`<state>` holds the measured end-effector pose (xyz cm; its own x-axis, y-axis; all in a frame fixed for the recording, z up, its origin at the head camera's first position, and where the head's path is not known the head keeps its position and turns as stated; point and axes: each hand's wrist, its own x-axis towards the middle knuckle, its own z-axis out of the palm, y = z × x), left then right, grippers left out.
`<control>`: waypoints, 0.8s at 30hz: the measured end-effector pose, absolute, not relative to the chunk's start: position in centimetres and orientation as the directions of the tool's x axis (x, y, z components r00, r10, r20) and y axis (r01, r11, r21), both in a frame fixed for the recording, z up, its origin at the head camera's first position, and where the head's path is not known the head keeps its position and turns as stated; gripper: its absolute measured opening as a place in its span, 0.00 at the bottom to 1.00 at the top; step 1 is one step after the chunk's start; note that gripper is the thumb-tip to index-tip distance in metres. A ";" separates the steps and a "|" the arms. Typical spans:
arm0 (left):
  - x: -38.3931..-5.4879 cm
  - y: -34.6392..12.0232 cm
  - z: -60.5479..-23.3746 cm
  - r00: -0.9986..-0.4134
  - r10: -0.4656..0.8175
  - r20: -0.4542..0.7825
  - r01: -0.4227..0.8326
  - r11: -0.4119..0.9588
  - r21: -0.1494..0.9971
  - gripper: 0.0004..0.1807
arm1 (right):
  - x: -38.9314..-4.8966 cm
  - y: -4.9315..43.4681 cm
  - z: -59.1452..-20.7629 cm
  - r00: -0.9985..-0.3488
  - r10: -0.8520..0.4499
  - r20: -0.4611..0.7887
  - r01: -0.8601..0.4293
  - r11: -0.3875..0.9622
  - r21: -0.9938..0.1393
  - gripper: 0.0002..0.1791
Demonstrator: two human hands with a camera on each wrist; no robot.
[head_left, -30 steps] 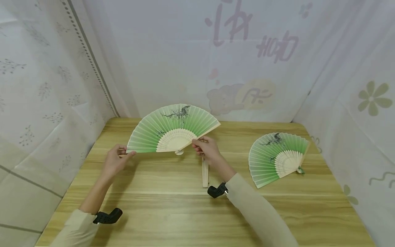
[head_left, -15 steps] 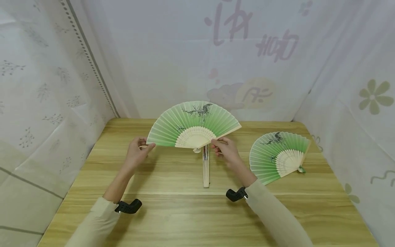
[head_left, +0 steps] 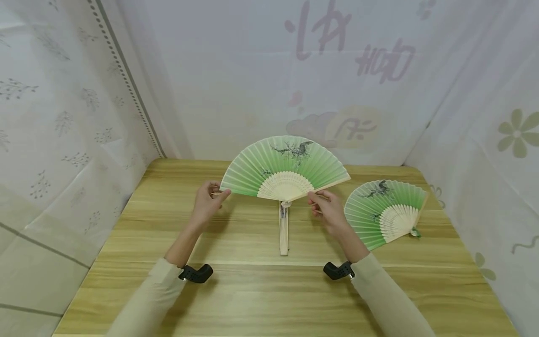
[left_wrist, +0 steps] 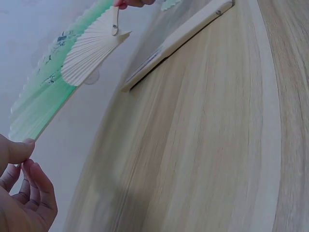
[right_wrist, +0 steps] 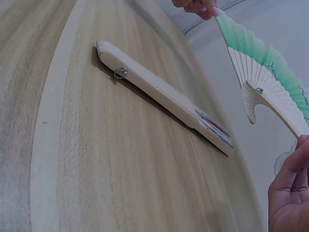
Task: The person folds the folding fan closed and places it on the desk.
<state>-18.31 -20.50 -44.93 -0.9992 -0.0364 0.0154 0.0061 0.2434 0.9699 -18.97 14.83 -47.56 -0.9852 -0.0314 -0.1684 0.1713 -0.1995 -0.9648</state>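
A green folding fan (head_left: pixel 248 168) with a dark branch print is spread wide between both hands, raised off the table in the wrist views. My left hand (head_left: pixel 207 203) pinches its left end between thumb and fingers. On the other side my right hand (head_left: pixel 330 211) pinches the right guard stick near the pale ribs. Below it lies a closed folding fan (head_left: pixel 284 234), its pale sticks toward me and its far end hidden behind the raised fan in the head view. The right wrist view shows a metal ring at the pivot of this closed fan (right_wrist: pixel 154 92).
A second spread green fan (head_left: pixel 366 215) with a green tassel lies at the right of the wooden table (head_left: pixel 261 299), partly behind the right forearm. Patterned cloth (head_left: pixel 236 84) hangs behind the table and along both sides.
Both hands have carried the spread green fan to the right, from left of the closed fan to above its far end. The fans on the table stay where they were.
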 end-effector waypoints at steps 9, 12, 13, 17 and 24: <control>-17.6 -18.8 -42.2 -0.999 -0.046 -0.016 -0.024 0.181 0.983 0.21 | -18.9 15.6 -47.9 -0.988 -0.022 -0.153 0.154 -0.201 -0.967 0.23; -17.8 -18.7 -42.5 -0.999 -0.050 -0.013 -0.021 0.167 0.986 0.21 | -18.7 15.8 -47.9 -0.989 -0.030 -0.144 0.147 -0.200 -0.969 0.23; -18.0 -18.8 -42.9 -0.999 -0.050 -0.011 -0.019 0.159 0.987 0.21 | -18.7 15.8 -47.9 -0.989 -0.032 -0.142 0.146 -0.203 -0.968 0.23; -18.6 -19.0 -44.5 -0.998 -0.057 0.000 -0.009 0.151 0.989 0.22 | -18.6 15.9 -48.0 -0.989 -0.019 -0.145 0.146 -0.209 -0.967 0.20; -19.2 -18.9 -45.2 -0.997 -0.072 0.030 0.019 0.156 0.988 0.22 | -18.4 15.9 -48.1 -0.990 -0.002 -0.139 0.137 -0.181 -0.974 0.25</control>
